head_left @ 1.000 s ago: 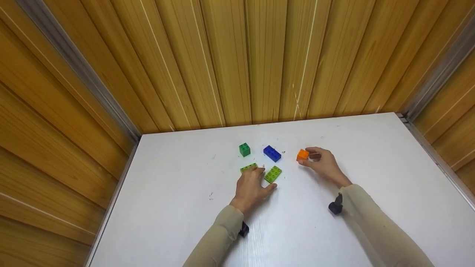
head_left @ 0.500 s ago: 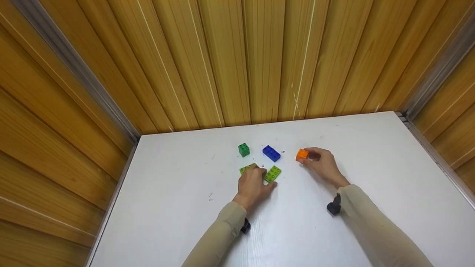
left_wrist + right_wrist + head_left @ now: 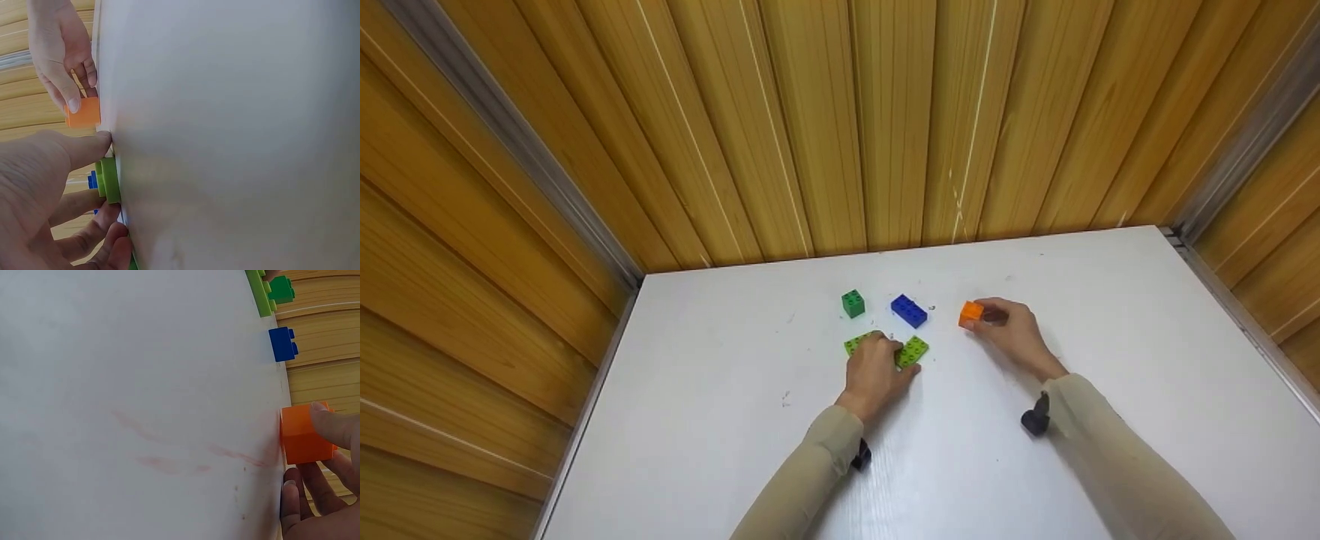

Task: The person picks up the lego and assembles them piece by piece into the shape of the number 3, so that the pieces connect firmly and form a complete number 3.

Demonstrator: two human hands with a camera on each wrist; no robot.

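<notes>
Your right hand [image 3: 1020, 334] is pinching the orange brick [image 3: 970, 313] by its sides, probably for steadiness; left hand [image 3: 874, 375] is straddling a lime brick [image 3: 915, 349], grip unclear.

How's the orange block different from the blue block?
The orange block is orange, while the blue block is blue. The orange block looks short and boxy; the blue block is longer. The right hand holds the orange block, but no hand touches the blue block. Both have round bumps.
</notes>
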